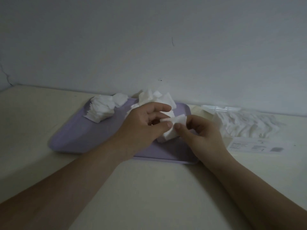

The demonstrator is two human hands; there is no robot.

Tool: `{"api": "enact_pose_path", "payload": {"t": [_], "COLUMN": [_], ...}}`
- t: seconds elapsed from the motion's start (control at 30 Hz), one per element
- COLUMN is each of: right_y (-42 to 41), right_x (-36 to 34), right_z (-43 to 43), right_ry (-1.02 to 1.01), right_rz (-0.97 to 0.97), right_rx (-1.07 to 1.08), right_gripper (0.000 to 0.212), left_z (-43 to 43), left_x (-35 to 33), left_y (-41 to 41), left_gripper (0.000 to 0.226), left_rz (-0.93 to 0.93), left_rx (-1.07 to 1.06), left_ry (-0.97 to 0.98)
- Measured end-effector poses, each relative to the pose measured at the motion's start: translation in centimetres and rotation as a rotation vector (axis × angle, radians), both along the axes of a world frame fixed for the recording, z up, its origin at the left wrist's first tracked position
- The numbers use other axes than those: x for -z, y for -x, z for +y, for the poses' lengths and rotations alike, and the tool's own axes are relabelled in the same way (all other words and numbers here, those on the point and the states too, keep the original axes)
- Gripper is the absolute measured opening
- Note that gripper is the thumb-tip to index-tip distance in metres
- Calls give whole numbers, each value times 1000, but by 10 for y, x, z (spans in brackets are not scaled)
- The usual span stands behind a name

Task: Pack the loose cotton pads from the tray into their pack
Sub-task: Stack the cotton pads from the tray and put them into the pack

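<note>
Packing seems unfinished: left hand (142, 123) and right hand (199, 130) each have a pinching grip on a few cotton pads (172, 131) over the tray (74, 135), where piles (101, 108) remain; the pack (245, 123) lies beside it.

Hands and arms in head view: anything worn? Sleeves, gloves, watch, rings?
Nothing worn that shows. The left hand and right hand are bare: no gloves, rings or watch. The left arm and right arm are uncovered to the frame edge, no sleeves. Thumbnails look short and unpainted. Dim light hides small marks.
</note>
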State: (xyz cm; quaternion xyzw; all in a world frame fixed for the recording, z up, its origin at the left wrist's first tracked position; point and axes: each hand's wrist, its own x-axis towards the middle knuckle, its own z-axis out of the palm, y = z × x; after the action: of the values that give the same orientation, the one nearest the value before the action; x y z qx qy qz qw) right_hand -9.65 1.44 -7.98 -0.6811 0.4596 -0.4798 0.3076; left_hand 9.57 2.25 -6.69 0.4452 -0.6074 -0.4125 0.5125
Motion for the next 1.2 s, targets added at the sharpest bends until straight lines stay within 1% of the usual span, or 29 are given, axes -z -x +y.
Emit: {"api": "enact_pose_path", "payload": {"t": [0.03, 0.07, 0.1, 0.17, 0.2, 0.23, 0.27, 0.33, 0.43, 0.5, 0.57, 0.7, 0.73, 0.8, 0.87, 0.9, 0.93, 1.0, 1.1, 1.2], "right_y": [1, 2, 2, 2, 2, 3, 3, 2, 3, 4, 4, 4, 4, 6, 8, 8, 8, 8, 8, 8], "right_x": [2, 4, 5, 8, 10, 11, 12, 12, 12, 10, 8, 9, 8, 7, 6, 5, 3, 3, 4, 4], "right_z": [-2, -4, -5, -9, -11, -13, -13, -13, -13, -13, -12, -10, -10, -11, -11, -11, -9, -7, -6, -4], "right_ry": [15, 28, 28, 2, -11, -18, -25, -48, -81, -109, -146, -149, -145, -144, -184, -210, -228, -224, -160, -108], "right_rz": [-14, -16, -15, -22, -33, -47, -59, -73, -109, -166, -221, -275, -294, -334, -417, -438, -429, -314, -137, -48], "right_rx": [54, 111, 157, 219, 231, 236, 237, 230, 218, 192, 159, 114, 103, 79, -8, -64, -106, -134, -95, -72], "right_gripper": [14, 16, 16, 15, 13, 13, 13, 12, 11, 8, 6, 16, 13, 2, 14, 19, 20, 18, 12, 10], "left_z": [-3, -7, -11, -14, -15, -15, -15, -14, -13, -10, -8, -6, -6, -9, -12, -13, -12, -10, -8, -6], "left_x": [3, 7, 10, 15, 16, 18, 18, 17, 18, 18, 17, 12, 12, 13, 14, 15, 15, 14, 13, 13], "left_y": [1, 1, 1, -1, -1, 0, 0, 1, -1, 0, 1, 2, 1, -2, -5, -6, -7, -7, -5, -5], "left_gripper": [31, 26, 21, 14, 18, 31, 37, 38, 28, 31, 33, 30, 31, 34, 37, 39, 42, 43, 37, 36], "left_rz": [-30, -101, -207, -436, -530, -590, -631, -662, -588, -535, -474, -298, -251, -150, -52, -18, 3, -10, -48, -31], "left_rx": [-80, -178, -255, -288, -266, -246, -235, -235, -180, -132, -103, -48, -55, -139, -228, -240, -229, -170, -57, -17], "left_ry": [21, 44, 53, 8, -5, 6, 9, 0, -78, -107, -94, -63, -60, -43, -32, -34, -39, -43, -42, -23]}}
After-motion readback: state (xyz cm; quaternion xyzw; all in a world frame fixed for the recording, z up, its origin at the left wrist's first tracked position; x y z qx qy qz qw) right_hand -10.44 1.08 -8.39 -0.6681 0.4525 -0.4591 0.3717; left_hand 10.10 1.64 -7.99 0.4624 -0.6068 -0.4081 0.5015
